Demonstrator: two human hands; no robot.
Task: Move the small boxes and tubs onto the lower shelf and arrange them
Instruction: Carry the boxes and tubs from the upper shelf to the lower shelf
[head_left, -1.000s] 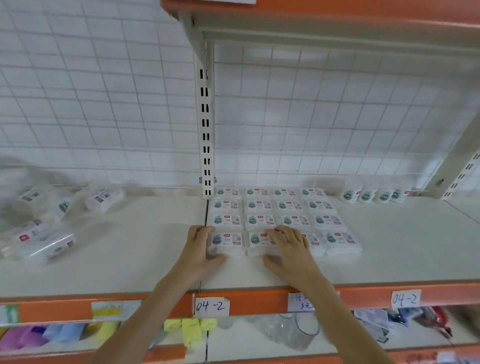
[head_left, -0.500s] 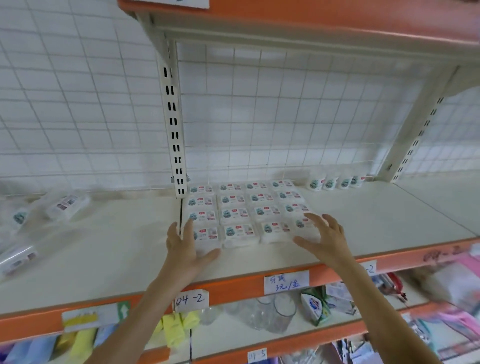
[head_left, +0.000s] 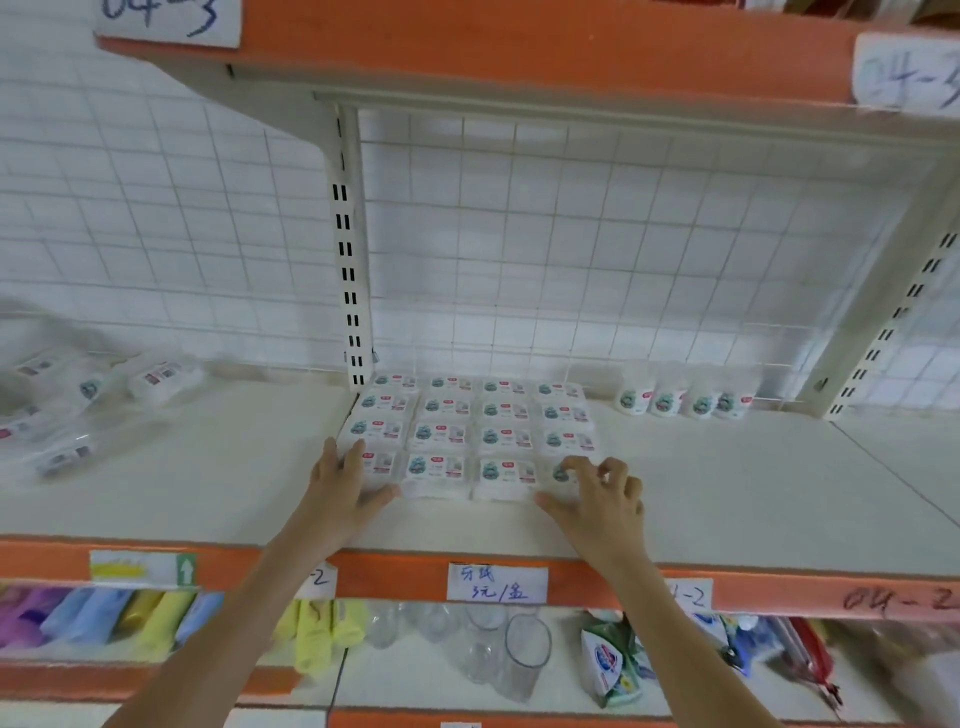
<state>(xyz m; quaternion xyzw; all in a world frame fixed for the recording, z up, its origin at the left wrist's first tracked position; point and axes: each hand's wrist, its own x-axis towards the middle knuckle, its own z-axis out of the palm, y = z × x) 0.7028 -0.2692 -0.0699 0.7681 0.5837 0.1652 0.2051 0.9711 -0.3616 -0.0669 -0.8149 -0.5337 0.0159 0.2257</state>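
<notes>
Hands (head_left: 340, 488) flanking front box row (head_left: 470, 473)

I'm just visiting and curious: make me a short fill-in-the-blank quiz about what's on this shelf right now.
1. The small boxes lie in a grid of four rows and ____ columns.
2. The left hand rests on the front-row box at the grid's ____ end.
3. The tubs stand to the ____ of the grid, near the wire back.
4. The edge of the shelf is coloured ____.

Missing words: four; left; right; orange
</notes>
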